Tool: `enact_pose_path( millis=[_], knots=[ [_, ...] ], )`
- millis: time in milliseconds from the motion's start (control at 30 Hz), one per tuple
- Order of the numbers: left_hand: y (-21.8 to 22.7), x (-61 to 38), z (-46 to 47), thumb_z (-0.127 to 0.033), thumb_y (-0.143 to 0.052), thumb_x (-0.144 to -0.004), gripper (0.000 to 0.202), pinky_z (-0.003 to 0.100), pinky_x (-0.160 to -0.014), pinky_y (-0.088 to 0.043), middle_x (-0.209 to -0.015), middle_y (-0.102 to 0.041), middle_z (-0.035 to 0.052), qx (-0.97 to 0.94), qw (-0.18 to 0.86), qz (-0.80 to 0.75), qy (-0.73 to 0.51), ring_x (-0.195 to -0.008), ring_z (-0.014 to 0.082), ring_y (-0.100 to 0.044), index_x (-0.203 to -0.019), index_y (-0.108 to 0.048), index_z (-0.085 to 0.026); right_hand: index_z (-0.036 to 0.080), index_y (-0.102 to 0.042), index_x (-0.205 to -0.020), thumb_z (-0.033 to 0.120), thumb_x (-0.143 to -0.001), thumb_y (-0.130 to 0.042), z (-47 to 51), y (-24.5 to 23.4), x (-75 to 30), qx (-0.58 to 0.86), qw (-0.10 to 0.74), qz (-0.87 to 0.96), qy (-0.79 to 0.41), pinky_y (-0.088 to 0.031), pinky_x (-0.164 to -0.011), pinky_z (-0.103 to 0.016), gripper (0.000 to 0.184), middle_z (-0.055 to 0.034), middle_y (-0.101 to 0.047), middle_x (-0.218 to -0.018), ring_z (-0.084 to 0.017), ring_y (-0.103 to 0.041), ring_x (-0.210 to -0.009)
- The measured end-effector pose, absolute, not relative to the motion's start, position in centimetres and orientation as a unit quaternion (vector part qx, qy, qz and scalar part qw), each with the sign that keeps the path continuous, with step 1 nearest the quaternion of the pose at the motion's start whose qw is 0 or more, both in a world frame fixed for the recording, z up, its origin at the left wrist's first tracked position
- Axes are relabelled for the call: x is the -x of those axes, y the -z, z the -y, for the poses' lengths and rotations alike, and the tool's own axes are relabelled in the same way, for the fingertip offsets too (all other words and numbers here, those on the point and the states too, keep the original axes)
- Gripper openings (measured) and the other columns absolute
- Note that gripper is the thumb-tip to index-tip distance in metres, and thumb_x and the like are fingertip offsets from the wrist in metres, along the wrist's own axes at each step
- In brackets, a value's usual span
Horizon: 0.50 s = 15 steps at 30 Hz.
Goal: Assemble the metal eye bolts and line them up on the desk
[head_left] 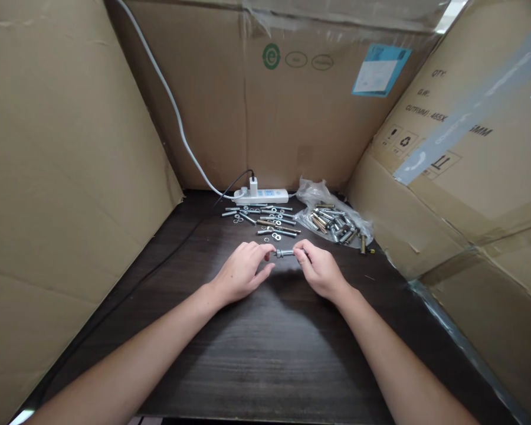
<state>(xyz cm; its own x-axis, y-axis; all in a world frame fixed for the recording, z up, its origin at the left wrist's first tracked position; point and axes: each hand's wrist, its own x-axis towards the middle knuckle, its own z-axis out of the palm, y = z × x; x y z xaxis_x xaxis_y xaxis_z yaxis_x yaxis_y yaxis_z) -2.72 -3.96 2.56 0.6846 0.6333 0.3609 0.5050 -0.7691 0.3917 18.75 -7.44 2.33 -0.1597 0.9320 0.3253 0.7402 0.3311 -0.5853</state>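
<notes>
My right hand (317, 267) pinches a metal bolt (287, 253) between thumb and fingers and holds it level above the dark table. At the bolt's left end, a nut (279, 253) sits around the shaft. My left hand (248, 268) is beside that end, its thumb and index finger apart; whether the index fingertip touches the bolt I cannot tell. Just beyond my hands lie several loose bolts or rods (278, 232), silver and brass-coloured, with washers (277, 236) scattered among them. My right fingers hide the bolt's right end.
A clear plastic bag (312, 192) with metal sleeves (336, 221) lies at the back right. Behind the loose parts is a white power strip (272, 195) with a charger (253, 186). A black cable (177, 247) crosses the table (248, 366) on the left. Cardboard walls (212, 106) surround three sides.
</notes>
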Motion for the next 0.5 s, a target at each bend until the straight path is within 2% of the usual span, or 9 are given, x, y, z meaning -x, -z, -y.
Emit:
enact_pose_path(
  millis=[200, 333, 500],
  knots=[
    [-2.4, 1.8, 3.1, -0.027, -0.045, -0.089, 0.014, 0.031, -0.079, -0.043, -0.091, -0.061, 0.0031, -0.886, 0.175, -0.329, -0.277, -0.085, 0.0172, -0.057, -0.102, -0.047, -0.020, 0.021, -0.052, -0.088, 0.035, -0.094, -0.036, 7.3, -2.3, -18.6, 0.552, 0.336, 0.747, -0.155, -0.037, -0.060, -0.023, 0.022, 0.0011, -0.055, -0.065, -0.013, -0.051, -0.058],
    [-2.9, 0.3, 1.6, -0.026, -0.042, -0.091, 0.022, 0.028, -0.075, -0.045, -0.095, -0.061, 0.0037, -0.886, 0.202, -0.308, -0.282, -0.082, 0.0159, -0.059, -0.112, -0.042, -0.020, 0.021, -0.050, -0.090, 0.036, -0.094, -0.035, 6.6, -1.4, -18.9, 0.548, 0.343, 0.745, -0.164, -0.036, -0.058, -0.023, 0.022, 0.0023, -0.051, -0.063, -0.013, -0.049, -0.056],
    [-2.8, -0.1, -0.2, -0.024, -0.039, -0.092, 0.017, 0.030, -0.074, -0.044, -0.093, -0.062, 0.0057, -0.930, 0.143, -0.268, -0.209, -0.085, 0.0195, -0.059, -0.107, -0.046, -0.019, 0.021, -0.049, -0.101, 0.035, -0.094, -0.033, 5.2, -0.1, -18.5, 0.542, 0.343, 0.747, -0.176, -0.040, -0.063, -0.024, 0.022, -0.0002, -0.060, -0.075, -0.015, -0.056, -0.065]
  ],
)
